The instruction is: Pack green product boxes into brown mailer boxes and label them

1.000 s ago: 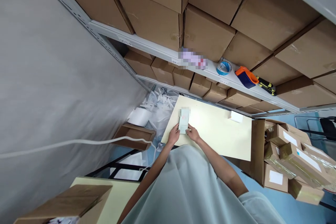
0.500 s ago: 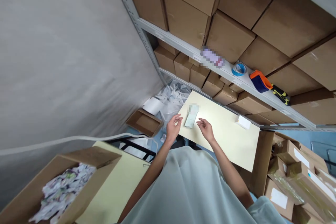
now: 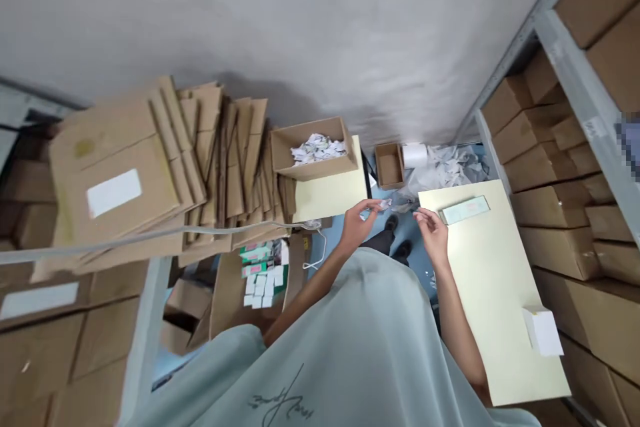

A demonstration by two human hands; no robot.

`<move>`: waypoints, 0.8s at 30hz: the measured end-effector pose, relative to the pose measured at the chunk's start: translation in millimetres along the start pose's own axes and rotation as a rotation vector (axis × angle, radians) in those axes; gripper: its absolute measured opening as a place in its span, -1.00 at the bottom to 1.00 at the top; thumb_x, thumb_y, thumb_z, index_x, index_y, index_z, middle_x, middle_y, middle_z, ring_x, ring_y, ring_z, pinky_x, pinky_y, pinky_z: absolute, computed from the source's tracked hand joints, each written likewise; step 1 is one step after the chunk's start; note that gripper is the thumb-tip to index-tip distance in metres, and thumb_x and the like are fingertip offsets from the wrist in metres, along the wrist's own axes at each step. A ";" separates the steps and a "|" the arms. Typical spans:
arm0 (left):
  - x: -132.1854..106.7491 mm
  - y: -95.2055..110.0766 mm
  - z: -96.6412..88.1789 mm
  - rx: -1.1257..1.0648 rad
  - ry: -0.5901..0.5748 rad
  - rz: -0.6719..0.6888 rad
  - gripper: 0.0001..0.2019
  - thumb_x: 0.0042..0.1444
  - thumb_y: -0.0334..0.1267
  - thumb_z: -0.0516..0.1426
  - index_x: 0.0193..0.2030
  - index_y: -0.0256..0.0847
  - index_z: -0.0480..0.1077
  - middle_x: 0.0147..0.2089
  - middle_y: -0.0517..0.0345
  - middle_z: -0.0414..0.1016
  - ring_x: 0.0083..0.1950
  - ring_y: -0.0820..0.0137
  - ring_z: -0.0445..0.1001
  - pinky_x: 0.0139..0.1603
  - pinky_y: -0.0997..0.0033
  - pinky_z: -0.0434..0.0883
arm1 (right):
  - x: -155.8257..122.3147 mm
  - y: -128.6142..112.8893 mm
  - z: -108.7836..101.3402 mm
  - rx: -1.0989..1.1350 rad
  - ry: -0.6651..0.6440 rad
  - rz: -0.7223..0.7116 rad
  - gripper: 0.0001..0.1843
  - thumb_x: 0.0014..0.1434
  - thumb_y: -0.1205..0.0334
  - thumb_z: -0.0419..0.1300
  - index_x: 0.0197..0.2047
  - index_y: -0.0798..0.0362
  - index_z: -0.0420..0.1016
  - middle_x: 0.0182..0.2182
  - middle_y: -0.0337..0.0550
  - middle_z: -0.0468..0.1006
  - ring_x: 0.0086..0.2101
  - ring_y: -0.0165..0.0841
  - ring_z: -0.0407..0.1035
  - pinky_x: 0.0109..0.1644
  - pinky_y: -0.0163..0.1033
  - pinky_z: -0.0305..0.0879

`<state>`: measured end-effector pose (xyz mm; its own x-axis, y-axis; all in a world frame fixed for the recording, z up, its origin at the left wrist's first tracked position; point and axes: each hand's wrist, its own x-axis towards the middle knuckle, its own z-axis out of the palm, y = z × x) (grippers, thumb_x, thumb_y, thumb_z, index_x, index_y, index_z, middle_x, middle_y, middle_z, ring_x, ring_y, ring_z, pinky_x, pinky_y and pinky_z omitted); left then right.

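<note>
My left hand point(image 3: 359, 220) is raised over the gap between two tables, its fingertips pinched on a small scrap of paper point(image 3: 385, 203). My right hand point(image 3: 431, 232) hovers at the left edge of the cream table point(image 3: 493, 280), fingers loosely bent and apart, with nothing visible in them. A flat pale green box point(image 3: 465, 209) lies on that table just right of my right hand, untouched. A small white box point(image 3: 543, 331) sits nearer me on the same table.
An open carton of paper scraps point(image 3: 314, 153) stands on a second cream table point(image 3: 330, 197) at left. Flattened cardboard boxes point(image 3: 150, 167) are stacked further left. Metal shelving with brown cartons point(image 3: 545, 167) lines the right. A small open box point(image 3: 389, 164), a paper roll point(image 3: 415, 155) and crumpled paper lie on the floor.
My view has swung left from the shelving toward the wall and the stacked cardboard. Both hands let go of the pale green box, which stays on the table; my left hand now pinches a scrap.
</note>
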<state>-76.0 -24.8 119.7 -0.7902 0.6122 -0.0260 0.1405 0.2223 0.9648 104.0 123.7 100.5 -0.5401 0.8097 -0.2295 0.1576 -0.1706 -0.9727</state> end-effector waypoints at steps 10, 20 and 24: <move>-29.0 -31.1 -106.3 -0.098 0.351 -0.123 -0.78 0.28 -0.13 0.25 -0.04 -0.15 0.64 -0.08 0.03 0.78 -0.02 0.25 0.76 0.18 0.18 0.67 | -23.3 -45.5 116.8 -0.089 -0.341 -0.055 -0.55 0.35 -0.19 0.39 0.08 -0.02 0.72 -0.06 0.01 0.83 -0.01 -0.12 0.72 0.22 0.02 0.63; -29.7 -30.4 -240.4 -0.060 0.391 -0.009 -0.79 0.41 -0.21 0.18 -0.12 -0.13 0.68 -0.08 0.04 0.75 0.00 0.28 0.72 0.17 0.23 0.64 | -57.4 -60.9 269.9 -0.105 -0.494 -0.051 -0.55 0.34 -0.23 0.43 0.04 -0.04 0.73 -0.10 -0.02 0.83 -0.03 -0.12 0.73 0.21 0.04 0.64; -40.8 -6.4 -297.8 0.024 0.437 0.094 -0.76 0.45 -0.28 0.16 -0.01 -0.11 0.71 -0.12 0.09 0.72 -0.05 0.32 0.70 0.07 0.29 0.64 | -76.1 -79.5 320.3 -0.137 -0.571 -0.104 -0.59 0.39 -0.20 0.41 0.05 -0.06 0.74 -0.07 -0.02 0.83 -0.03 -0.14 0.73 0.19 0.01 0.65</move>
<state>-222.2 -277.2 192.5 -0.9507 0.2532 0.1793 0.2331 0.2016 0.9513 -132.2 -104.2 183.8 -0.9115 0.3818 -0.1531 0.1650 -0.0018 -0.9863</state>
